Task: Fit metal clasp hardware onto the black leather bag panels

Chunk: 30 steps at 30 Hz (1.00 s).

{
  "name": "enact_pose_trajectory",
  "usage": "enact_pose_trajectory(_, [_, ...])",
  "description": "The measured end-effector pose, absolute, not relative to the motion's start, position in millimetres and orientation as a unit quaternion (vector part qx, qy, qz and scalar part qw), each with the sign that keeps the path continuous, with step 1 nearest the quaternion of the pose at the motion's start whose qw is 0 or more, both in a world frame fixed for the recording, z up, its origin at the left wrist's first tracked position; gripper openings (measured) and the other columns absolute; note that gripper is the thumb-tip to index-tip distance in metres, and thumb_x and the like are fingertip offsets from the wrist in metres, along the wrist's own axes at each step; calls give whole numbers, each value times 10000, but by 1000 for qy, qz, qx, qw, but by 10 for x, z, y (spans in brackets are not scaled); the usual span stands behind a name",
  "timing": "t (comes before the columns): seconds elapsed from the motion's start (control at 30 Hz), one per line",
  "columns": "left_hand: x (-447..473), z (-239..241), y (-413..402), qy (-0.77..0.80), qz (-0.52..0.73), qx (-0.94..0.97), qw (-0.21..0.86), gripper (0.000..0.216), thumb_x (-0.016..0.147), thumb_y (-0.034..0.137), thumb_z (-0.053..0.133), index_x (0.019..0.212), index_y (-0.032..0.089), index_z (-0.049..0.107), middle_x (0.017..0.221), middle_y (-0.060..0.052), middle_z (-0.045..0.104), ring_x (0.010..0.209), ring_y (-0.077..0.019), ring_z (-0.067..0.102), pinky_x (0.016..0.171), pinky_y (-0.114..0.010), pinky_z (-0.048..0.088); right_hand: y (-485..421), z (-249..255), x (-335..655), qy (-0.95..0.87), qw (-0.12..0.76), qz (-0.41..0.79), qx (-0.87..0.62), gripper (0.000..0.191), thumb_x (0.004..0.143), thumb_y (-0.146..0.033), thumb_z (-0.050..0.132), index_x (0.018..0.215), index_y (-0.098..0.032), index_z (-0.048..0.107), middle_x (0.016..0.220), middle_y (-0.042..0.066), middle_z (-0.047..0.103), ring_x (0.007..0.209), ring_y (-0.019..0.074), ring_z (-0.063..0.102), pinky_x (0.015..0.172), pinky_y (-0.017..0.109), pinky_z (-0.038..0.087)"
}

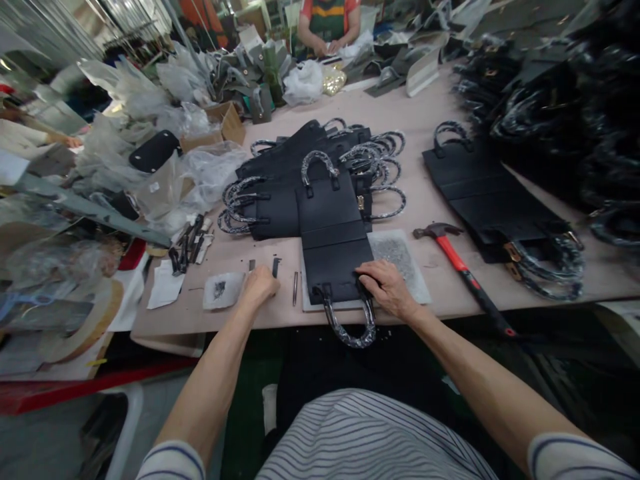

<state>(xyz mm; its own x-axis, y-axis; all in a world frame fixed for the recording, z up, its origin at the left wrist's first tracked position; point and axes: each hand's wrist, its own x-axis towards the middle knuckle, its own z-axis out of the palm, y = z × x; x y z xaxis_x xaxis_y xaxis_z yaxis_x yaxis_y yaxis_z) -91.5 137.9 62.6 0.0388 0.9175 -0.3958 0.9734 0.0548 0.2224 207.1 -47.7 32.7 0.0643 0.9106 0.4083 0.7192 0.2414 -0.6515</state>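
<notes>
A flat black bag panel (pixel 335 233) with a plastic-wrapped handle at each end lies on a pale board (pixel 400 257) in front of me. My right hand (pixel 387 287) grips the panel's near right edge, beside the base of the near handle (pixel 353 333). To the left, my left hand (pixel 260 287) is closed low over the table, by two small dark strips (pixel 275 265). What its fingers hold, if anything, is hidden. A small white tray (pixel 223 293) of dark bits sits left of that hand, and a thin metal rod (pixel 295 289) lies to its right.
A claw hammer (pixel 455 257) with a red and black handle lies at right. Behind the panel are stacked black bag panels (pixel 280 180), with another bag panel (pixel 495 190) at right. Plastic wrap and a cardboard box (pixel 220 123) crowd the left. A person (pixel 330 30) works opposite.
</notes>
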Motion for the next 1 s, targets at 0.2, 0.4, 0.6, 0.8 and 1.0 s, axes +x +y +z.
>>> enact_pose_trajectory(0.2, [-996,727,1286,704,14,617,352,142,654,149,749,725,159,626,533,-44,617,673,-267,712,633,-343,591,-472,319,2084,-670,423,112,-599,217,1003,-322,529,1082,-220,703,1073,79,715,995,256,626,883,444,440])
enact_pose_trajectory(0.4, [-888,849,970,601,208,496,592,294,660,227,805,844,128,598,798,-60,713,663,-139,678,597,-236,580,-469,325,2099,-669,425,113,-599,192,998,-311,547,1058,-225,707,1065,69,723,981,253,622,878,428,438])
enact_pose_trajectory(0.6, [-311,724,526,438,386,456,671,450,611,303,901,925,152,617,865,-33,739,783,-167,733,719,-267,607,-470,328,2098,-666,432,115,-597,197,991,-301,546,1059,-218,712,1054,72,724,973,250,625,872,424,437])
enact_pose_trajectory(0.8, [-21,559,366,400,394,509,653,480,688,310,868,1086,178,633,890,-30,746,825,-190,757,696,-268,608,-464,322,2096,-664,447,105,-591,158,980,-255,568,1050,-207,702,1039,67,725,949,248,619,855,419,431])
enact_pose_trajectory(1.0, [-51,534,365,410,405,537,616,398,687,256,850,1015,168,644,855,-24,755,816,-185,755,802,-320,617,-460,314,2099,-660,448,111,-593,144,970,-238,584,1052,-213,699,1040,59,724,960,246,621,863,419,425])
